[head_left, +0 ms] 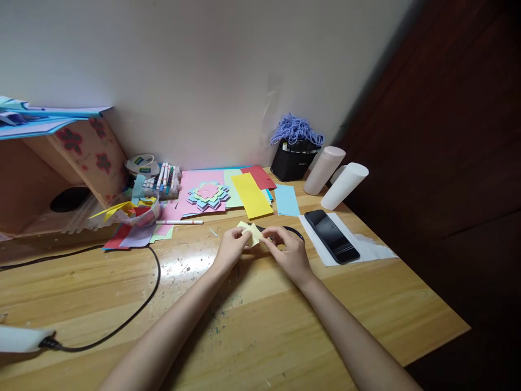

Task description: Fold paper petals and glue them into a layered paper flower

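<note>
Between my two hands, just above the wooden table, is a small pale yellow piece of paper (254, 234) with folded or cut points. My left hand (233, 245) pinches its left side between thumb and fingers. On the other side, my right hand (290, 251) grips its right edge with thumb and forefinger. Partly hidden behind my hands lies a dark tool with a black loop handle (300, 233), which looks like scissors. Beyond them, a layered paper flower (208, 195) in pink, green, blue and purple rests on pink paper (189, 182).
A yellow sheet (252, 195) and a light blue sheet (287, 200) lie behind my hands. To the right, a black phone (331, 236) sits on white paper, near two white cylinders (344, 187). At left are a marker (179, 222), a plastic bowl (142, 214) and a black cable (152, 293).
</note>
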{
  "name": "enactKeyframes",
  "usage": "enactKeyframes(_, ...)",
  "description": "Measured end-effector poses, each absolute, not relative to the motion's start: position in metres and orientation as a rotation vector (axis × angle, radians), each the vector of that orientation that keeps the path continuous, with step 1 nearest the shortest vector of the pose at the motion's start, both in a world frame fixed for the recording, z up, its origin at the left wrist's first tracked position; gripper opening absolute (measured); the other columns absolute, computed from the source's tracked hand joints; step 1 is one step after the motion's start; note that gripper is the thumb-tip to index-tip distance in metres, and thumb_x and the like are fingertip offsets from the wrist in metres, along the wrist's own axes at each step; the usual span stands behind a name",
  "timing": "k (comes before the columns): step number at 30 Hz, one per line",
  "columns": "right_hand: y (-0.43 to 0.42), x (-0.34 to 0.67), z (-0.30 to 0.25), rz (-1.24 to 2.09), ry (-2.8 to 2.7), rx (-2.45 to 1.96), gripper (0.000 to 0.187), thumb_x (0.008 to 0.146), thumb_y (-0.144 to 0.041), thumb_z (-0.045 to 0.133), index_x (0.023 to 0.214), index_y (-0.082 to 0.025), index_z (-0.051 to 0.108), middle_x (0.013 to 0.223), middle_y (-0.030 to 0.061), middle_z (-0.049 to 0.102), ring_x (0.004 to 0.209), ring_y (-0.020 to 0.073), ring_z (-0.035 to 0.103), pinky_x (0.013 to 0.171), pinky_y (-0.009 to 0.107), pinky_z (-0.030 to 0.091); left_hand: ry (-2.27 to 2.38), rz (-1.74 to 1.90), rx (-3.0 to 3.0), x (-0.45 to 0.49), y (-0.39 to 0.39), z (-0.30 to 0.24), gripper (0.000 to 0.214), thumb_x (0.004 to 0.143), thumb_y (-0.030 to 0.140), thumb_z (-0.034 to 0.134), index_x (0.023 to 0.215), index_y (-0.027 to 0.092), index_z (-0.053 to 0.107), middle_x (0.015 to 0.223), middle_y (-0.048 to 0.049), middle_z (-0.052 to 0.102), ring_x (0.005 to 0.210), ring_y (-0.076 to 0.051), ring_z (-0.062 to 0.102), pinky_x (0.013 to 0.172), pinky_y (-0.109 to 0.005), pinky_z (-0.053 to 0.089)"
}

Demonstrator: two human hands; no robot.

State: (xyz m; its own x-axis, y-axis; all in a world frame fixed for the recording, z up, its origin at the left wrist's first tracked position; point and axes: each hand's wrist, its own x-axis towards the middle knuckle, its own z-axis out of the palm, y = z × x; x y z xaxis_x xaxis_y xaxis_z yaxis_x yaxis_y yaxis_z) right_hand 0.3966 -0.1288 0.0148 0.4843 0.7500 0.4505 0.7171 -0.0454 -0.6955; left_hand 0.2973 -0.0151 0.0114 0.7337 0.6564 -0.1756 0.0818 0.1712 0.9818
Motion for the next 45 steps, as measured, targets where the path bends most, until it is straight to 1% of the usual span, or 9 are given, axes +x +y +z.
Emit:
enactKeyframes(3,-0.13,0.404,0.016,0.069,-1.442,-1.739,0.021,0.081,-0.016,0.048,0.098,-0.023,0.059,0.085,0.0034,0.063,0.07,0.0149,0.056,0.066,0.027,0.044,0.661,0.418,1.381,0.298,-0.013,0.005,0.016,0.068,0.027,0.054,0.064,0.012,0.058,0.062,-0.0002,0.056,0.06,-0.012,0.054,0.062,-0.025,0.049)
enactKeyframes(7,-0.131,0.417,0.015,0.125,-1.694,-1.607,0.032,0.08,-0.008,0.042,0.098,-0.025,0.062,0.094,0.0039,0.064,0.089,0.0173,0.057,0.077,0.031,0.044,0.566,0.355,1.452,0.296,-0.01,0.0,0.019,0.066,0.03,0.06,0.07,0.011,0.061,0.066,-0.0023,0.059,0.062,-0.013,0.056,0.063,-0.027,0.05)
enactKeyframes(12,-0.132,0.425,0.009,0.097,-1.614,-1.63,0.02,0.08,-0.013,0.051,0.086,-0.024,0.066,0.082,0.0032,0.064,0.079,0.0169,0.056,0.071,0.03,0.044,0.503,0.312,1.43,0.293,-0.007,0.001,0.026,0.064,0.038,0.065,0.065,0.012,0.059,0.062,0.0004,0.057,0.059,-0.011,0.055,0.06,-0.023,0.047)
enactKeyframes(17,-0.13,0.421,0.008,0.059,-1.53,-1.677,0.008,0.076,-0.026,0.06,0.077,-0.024,0.068,0.074,0.0025,0.054,0.072,0.0152,0.052,0.065,0.028,0.043,0.539,0.29,1.377,0.29,-0.007,0.002,0.028,0.064,0.04,0.066,0.064,0.012,0.06,0.06,0.0011,0.059,0.056,-0.009,0.054,0.058,-0.021,0.044)
enactKeyframes(24,-0.124,0.407,0.009,0.382,-1.167,-1.585,0.012,0.075,-0.03,0.059,0.073,-0.02,0.065,0.1,0.0059,0.055,0.09,0.0171,0.055,0.065,0.025,0.048,0.482,0.227,1.334,0.288,-0.004,-0.002,0.034,0.064,0.041,0.067,0.082,0.012,0.068,0.076,-0.0078,0.069,0.072,-0.017,0.063,0.071,-0.028,0.048)
enactKeyframes(30,-0.122,0.405,0.003,0.45,-1.006,-1.61,0.015,0.071,-0.032,0.062,0.07,-0.017,0.064,0.073,0.0047,0.065,0.071,0.017,0.06,0.066,0.028,0.049,0.378,0.163,1.337,0.286,-0.005,-0.004,0.035,0.069,0.042,0.063,0.081,0.009,0.067,0.081,-0.0117,0.069,0.072,-0.017,0.064,0.072,-0.029,0.05)
enactKeyframes(34,-0.121,0.406,-0.002,0.502,-0.885,-1.6,0.021,0.067,-0.036,0.065,0.071,-0.015,0.064,0.074,0.0058,0.066,0.068,0.0173,0.061,0.064,0.028,0.05,0.349,0.186,1.281,0.285,-0.008,-0.002,0.042,0.076,0.047,0.053,0.086,0.008,0.066,0.084,-0.0133,0.068,0.072,-0.018,0.065,0.075,-0.033,0.05)
enactKeyframes(39,-0.119,0.403,-0.004,0.539,-0.831,-1.538,0.022,0.066,-0.033,0.067,0.077,-0.016,0.06,0.077,0.0043,0.063,0.071,0.0159,0.06,0.063,0.026,0.051,0.443,0.327,1.384,0.287,-0.02,-0.002,0.032,0.068,0.041,0.065,0.073,0.01,0.066,0.073,-0.0084,0.068,0.067,-0.018,0.064,0.069,-0.03,0.052)
enactKeyframes(45,-0.118,0.407,-0.006,0.531,-0.81,-1.549,0.021,0.065,-0.031,0.068,0.078,-0.016,0.059,0.077,0.004,0.061,0.073,0.015,0.058,0.066,0.026,0.049,0.495,0.378,1.366,0.29,-0.026,-0.005,0.033,0.069,0.041,0.063,0.07,0.008,0.065,0.07,-0.009,0.067,0.062,-0.017,0.064,0.063,-0.03,0.053)
